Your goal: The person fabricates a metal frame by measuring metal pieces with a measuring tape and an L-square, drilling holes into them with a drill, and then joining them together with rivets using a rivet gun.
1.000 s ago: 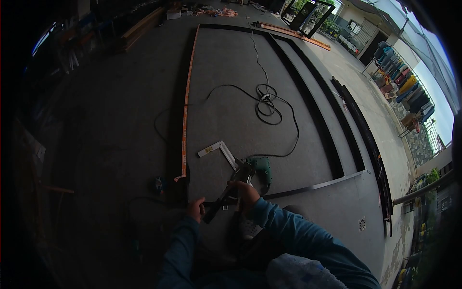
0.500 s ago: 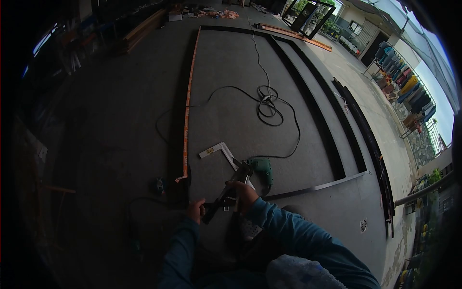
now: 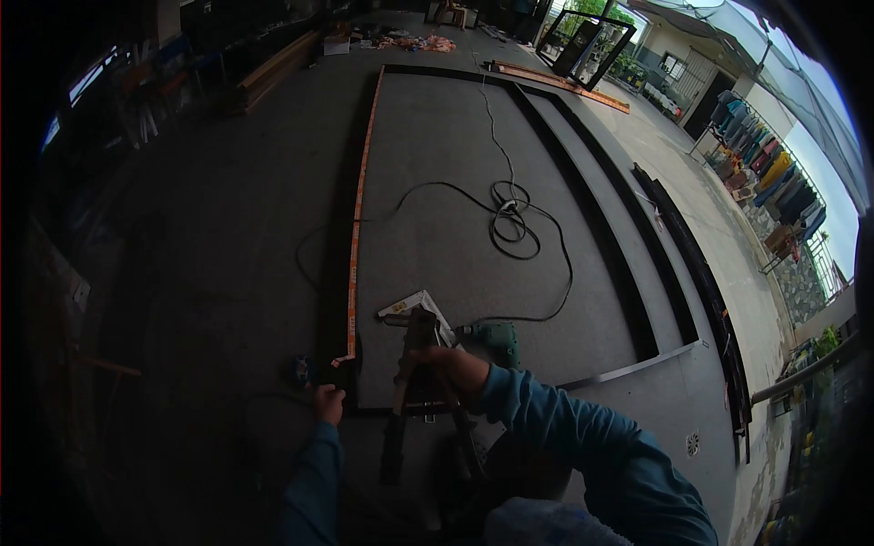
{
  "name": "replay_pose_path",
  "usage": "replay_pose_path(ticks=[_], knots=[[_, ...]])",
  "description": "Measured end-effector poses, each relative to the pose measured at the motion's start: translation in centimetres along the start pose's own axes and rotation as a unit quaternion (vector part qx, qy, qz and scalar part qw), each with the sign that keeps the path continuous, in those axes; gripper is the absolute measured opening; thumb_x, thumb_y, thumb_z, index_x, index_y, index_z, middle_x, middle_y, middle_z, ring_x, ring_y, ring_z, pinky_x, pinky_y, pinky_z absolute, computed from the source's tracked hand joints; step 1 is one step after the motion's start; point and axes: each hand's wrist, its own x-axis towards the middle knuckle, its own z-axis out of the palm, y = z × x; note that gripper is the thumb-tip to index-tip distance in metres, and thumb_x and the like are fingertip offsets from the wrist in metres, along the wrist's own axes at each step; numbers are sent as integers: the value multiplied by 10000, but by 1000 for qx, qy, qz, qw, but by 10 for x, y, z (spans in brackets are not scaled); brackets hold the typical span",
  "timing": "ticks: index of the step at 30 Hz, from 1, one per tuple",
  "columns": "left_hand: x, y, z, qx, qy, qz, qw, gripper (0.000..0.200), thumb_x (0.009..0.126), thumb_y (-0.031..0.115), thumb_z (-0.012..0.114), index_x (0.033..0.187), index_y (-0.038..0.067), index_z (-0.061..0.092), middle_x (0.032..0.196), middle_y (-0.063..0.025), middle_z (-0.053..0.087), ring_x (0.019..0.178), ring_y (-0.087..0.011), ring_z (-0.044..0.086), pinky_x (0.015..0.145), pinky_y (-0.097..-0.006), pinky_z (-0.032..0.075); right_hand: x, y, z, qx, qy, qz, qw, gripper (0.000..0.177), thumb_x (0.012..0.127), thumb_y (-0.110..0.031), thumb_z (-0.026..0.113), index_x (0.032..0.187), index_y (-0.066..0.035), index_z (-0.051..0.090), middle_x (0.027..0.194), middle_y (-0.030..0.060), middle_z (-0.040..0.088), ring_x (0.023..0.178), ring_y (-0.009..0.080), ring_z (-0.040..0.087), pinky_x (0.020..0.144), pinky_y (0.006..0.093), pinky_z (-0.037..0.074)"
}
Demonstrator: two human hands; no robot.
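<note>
My right hand point(image 3: 439, 360) is closed around a dark two-handled tool point(image 3: 393, 432); two long legs spread downward from its blocky head. What kind of tool it is, I cannot make out. To its left, apart from it, my left hand point(image 3: 330, 403) has its fingers curled in; anything inside them is hidden. Just beyond the tool lies a silver carpenter's square point(image 3: 423, 300), partly covered by it. A green power drill point(image 3: 496, 341) rests on the floor right of my right hand. Orange tape or a printed strip point(image 3: 353, 300) runs along the frame's left bar, ending near my left hand.
A large dark metal frame point(image 3: 592, 205) lies on the grey floor. The drill's black cable point(image 3: 514, 241) lies coiled inside it. Dark bars point(image 3: 696, 264) lie along the right. A small tool point(image 3: 301, 369) sits by my left hand. Clothes point(image 3: 774, 168) hang at far right.
My left hand has moved left, away from the dark tool. My right hand has shifted slightly left with the tool, whose two legs now spread apart and point downward.
</note>
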Motion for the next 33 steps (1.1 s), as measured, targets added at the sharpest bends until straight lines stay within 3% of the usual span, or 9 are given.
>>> replay_pose_path(ticks=[3,7,12,15,17,21,23,26,33], knots=[[21,-36,-3,128,-12,-5,992,419,720,147,680,1079,51,485,935,-109,513,862,-237,535,763,-394,457,24,-30,-35,-66,-75,-60,993,439,832,-223,524,1185,-6,380,1048,187,493,1028,328,527,919,475,425],[8,-46,-17,211,-16,8,977,445,713,175,703,1083,39,497,963,-143,557,898,-271,558,779,-392,462,74,-19,-87,-136,39,-154,978,329,854,-172,499,1118,-16,378,908,151,514,848,312,606,756,438,537],[-14,-61,-15,257,-18,-1,966,429,769,193,671,1124,40,488,1005,-140,570,925,-275,570,807,-370,468,141,95,-146,-14,97,-45,994,296,862,-163,512,1073,2,385,884,168,521,832,348,607,760,484,539],[-12,-69,-1,158,-44,18,986,355,806,239,648,1083,50,531,963,-100,569,872,-199,556,753,-338,468,185,168,-166,5,129,62,990,347,839,-155,529,1117,-5,386,972,201,530,851,359,613,752,462,544],[-10,-64,11,98,-25,-23,995,314,819,285,644,994,34,575,914,-75,582,781,-144,545,693,-300,459,218,221,-188,-167,41,42,984,317,833,-120,535,1102,18,441,1021,214,529,881,364,606,744,465,550],[4,-80,15,115,-24,-59,991,367,792,333,668,939,6,591,906,-112,621,854,-192,569,764,-325,446,198,195,-133,18,38,143,989,302,823,-95,553,1090,34,497,1072,204,509,946,347,589,745,457,554],[10,-92,16,45,-18,-101,994,309,796,296,676,920,28,583,851,-37,590,725,-109,523,636,-267,432,197,192,-124,99,71,168,978,312,814,-83,556,1089,46,488,1075,213,511,954,344,589,731,466,557],[1,-68,20,33,-4,-102,994,356,764,272,713,924,-10,567,856,-61,601,765,-135,530,699,-288,440,213,215,-132,-5,55,85,995,331,806,-82,542,1089,51,433,980,238,551,873,372,613,703,497,557],[1,-51,27,-11,12,-184,983,299,758,181,720,915,6,535,785,-50,579,655,-103,511,562,-258,431,210,194,-121,99,97,157,978,245,803,-63,518,1008,70,498,951,230,579,838,354,626,692,498,558]])
